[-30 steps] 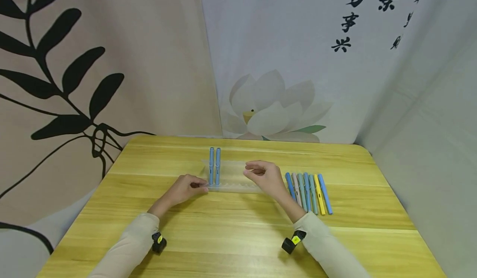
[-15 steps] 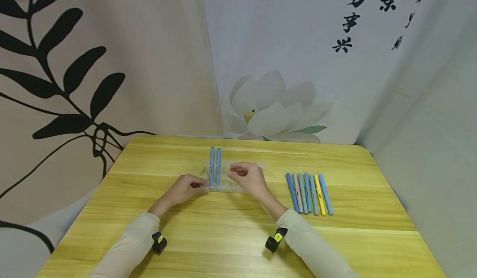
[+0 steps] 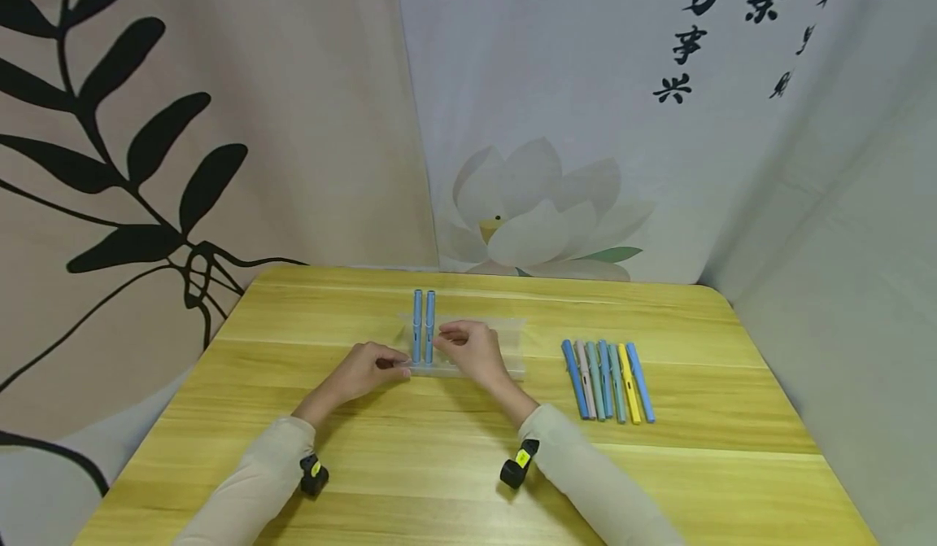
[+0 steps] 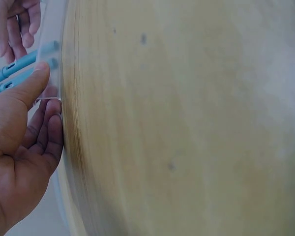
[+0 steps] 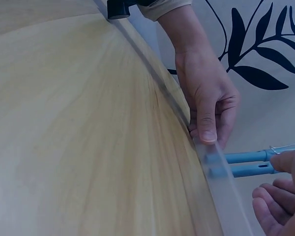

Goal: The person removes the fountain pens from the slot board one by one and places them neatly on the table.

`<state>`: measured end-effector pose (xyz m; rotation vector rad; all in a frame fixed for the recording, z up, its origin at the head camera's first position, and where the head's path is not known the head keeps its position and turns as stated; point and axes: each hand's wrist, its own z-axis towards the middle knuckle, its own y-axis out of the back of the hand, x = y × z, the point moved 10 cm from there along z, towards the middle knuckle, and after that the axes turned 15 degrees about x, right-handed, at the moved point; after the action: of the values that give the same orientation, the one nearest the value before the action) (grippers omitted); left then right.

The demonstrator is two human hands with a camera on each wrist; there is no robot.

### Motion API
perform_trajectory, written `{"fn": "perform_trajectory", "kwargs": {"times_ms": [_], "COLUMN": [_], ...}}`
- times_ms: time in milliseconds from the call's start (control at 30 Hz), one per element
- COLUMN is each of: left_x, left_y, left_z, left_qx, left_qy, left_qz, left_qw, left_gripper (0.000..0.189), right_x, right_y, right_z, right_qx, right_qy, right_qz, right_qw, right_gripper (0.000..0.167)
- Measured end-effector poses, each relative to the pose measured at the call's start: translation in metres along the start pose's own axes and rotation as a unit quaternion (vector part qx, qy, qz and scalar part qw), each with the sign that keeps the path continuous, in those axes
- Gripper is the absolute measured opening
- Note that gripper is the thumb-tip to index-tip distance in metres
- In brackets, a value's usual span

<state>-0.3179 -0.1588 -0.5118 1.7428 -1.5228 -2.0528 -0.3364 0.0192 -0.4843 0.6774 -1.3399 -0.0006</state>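
Note:
Two blue pens stand upright, side by side, at the left end of a clear plastic pen rack. My left hand pinches the rack's left end, thumb on its front face in the left wrist view, fingers behind and below. Just right of the second blue pen is my right hand, with bent fingers and nothing visible between them. In the right wrist view a fingertip of that hand overlaps the upper part of the pens. Its other fingers are loosely curled.
Right of the rack, several pens lie in a row on the wooden table: blue, pinkish grey, teal, and a yellow pen. Behind the table hang printed curtains. Each wrist wears a small black camera.
My right hand has moved left along the rack, from its right part to beside the second blue pen. My left hand stays on the rack's end; the pens have not moved.

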Motion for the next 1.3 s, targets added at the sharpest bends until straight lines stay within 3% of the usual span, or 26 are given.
{"fn": "perform_trajectory", "kwargs": {"times_ms": [667, 1300], "left_x": [0.0, 0.0], "left_y": [-0.003, -0.001], "left_z": [-0.001, 0.0], "left_qx": [0.007, 0.0], "left_qy": [-0.003, -0.008], "left_qz": [-0.007, 0.0], "left_qw": [0.9999, 1.0], "left_gripper": [0.032, 0.032], "right_x": [-0.002, 0.014], "right_y": [-0.015, -0.004], "right_z": [0.015, 0.008], "right_qx": [-0.011, -0.021], "right_qy": [-0.014, 0.0], "right_qz": [0.02, 0.015], "right_qw": [0.9996, 0.9997], "right_gripper": [0.02, 0.021]}}
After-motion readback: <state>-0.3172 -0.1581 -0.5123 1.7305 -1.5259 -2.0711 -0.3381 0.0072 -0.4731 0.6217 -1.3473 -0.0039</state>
